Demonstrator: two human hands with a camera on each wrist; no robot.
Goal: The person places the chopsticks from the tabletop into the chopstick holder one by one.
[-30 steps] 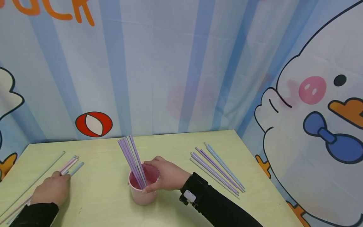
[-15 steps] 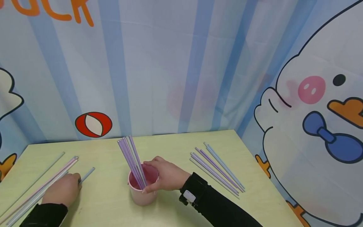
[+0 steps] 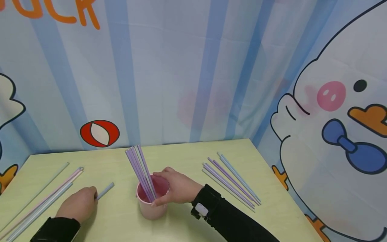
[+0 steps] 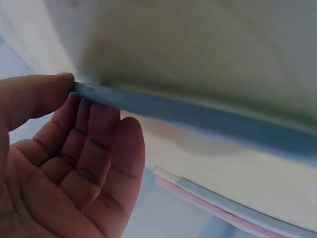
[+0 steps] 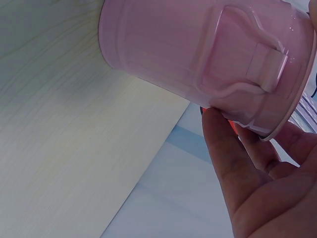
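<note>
My left hand [image 3: 79,204] pinches a thin blue stick [image 3: 105,191] between thumb and fingers, low over the table's left half. In the left wrist view, that blue stick [image 4: 208,119] runs from the thumb tip off to the right. With my right hand [image 3: 178,186] I hold the rim of a small pink bucket [image 3: 152,210], thumb at the front and fingers over the back. A bundle of purple sticks [image 3: 140,174], with a paler one among them, leans inside it to the left. The right wrist view shows the bucket's wire handle [image 5: 208,54] folded against its side.
Pink and white sticks [image 3: 51,198] and a pale green stick [image 3: 39,190] lie on the table left of my left hand. Purple sticks [image 3: 226,181] and blue sticks [image 3: 240,176] are spread to the right of the bucket. A printed curtain [image 3: 181,74] hangs behind the table [image 3: 187,154].
My left hand has drawn the blue stick rightward out of the left pile, towards the bucket; the others stay lying there. The right hand and bucket have kept still.
</note>
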